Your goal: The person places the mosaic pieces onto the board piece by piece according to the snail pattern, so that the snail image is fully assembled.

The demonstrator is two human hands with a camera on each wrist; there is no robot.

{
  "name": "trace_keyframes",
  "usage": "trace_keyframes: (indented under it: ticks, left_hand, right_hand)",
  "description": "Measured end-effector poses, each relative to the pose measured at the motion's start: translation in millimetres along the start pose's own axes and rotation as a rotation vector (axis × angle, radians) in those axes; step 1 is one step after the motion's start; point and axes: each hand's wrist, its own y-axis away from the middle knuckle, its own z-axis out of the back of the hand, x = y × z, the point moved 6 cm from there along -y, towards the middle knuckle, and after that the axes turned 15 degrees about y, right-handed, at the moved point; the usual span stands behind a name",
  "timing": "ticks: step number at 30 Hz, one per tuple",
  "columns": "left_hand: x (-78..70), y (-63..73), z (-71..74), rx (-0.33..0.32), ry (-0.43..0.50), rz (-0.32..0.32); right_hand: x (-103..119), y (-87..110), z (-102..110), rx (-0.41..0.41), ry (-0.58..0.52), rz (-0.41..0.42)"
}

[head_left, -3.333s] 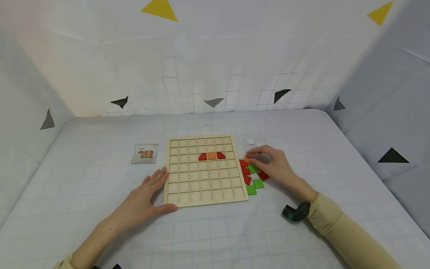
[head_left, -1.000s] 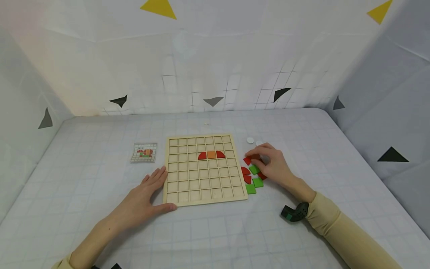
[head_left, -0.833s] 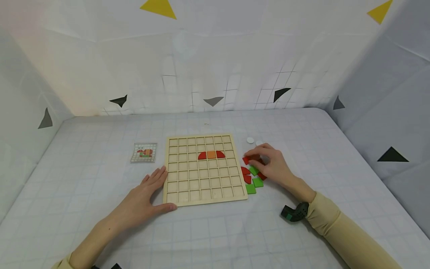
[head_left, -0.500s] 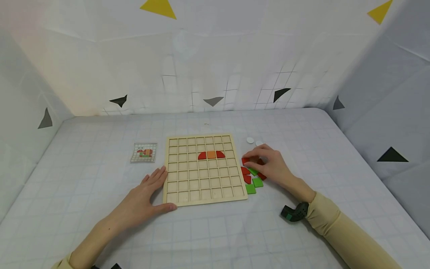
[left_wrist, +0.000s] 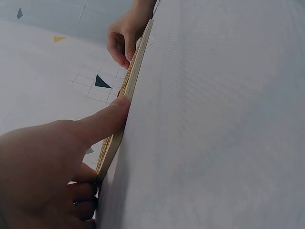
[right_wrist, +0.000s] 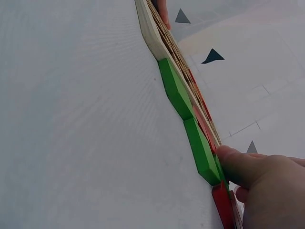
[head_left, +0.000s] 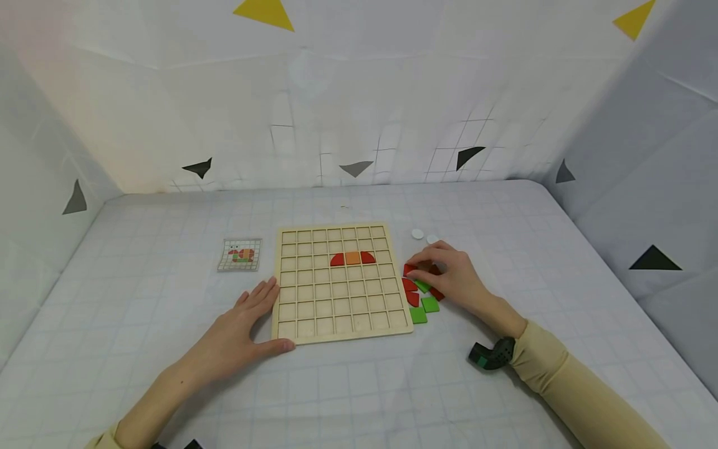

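Observation:
A pale wooden grid board (head_left: 318,308) lies flat, with an orange square tile (head_left: 352,257) between two red rounded tiles (head_left: 337,259) in one row. My left hand (head_left: 230,343) rests along its left edge, fingers straight, the thumb at the near corner. Just off the right edge, my right hand (head_left: 454,274) pinches a red tile (head_left: 408,270) between thumb and forefinger; the fingers partly cover it. Red rounded tiles (head_left: 412,299) and green square tiles (head_left: 430,304) lie beneath and beside this hand. In the right wrist view, the thumb meets the tiles close to the board.
Left of the board lies a small picture card (head_left: 239,254) with a coloured figure on a grid. Two white discs (head_left: 417,234) sit beyond my right hand. Pale cloth walls rise behind and beside the table (head_left: 359,399).
The orange tile seen at my right fingertips is out of sight. A red tile there has turned and shifted slightly left. Both white discs now show. My left hand stays put.

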Motion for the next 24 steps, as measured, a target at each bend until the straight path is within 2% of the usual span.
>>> trace_keyframes:
  ticks: [8,17,24]
  left_hand:
    - [-0.7,0.9,0.3,0.0,0.005,0.001]
    - [0.2,-0.8,-0.5,0.002,0.009,-0.007]
    - [0.0,0.1,0.0,0.003,0.006,0.004]
  right_hand:
    - [1,-0.3,1,0.002,0.009,-0.007]
    - [5,-3.7,9,-0.027,0.022,-0.064]
    - [22,-16.3,2,0.019,-0.025,-0.051]
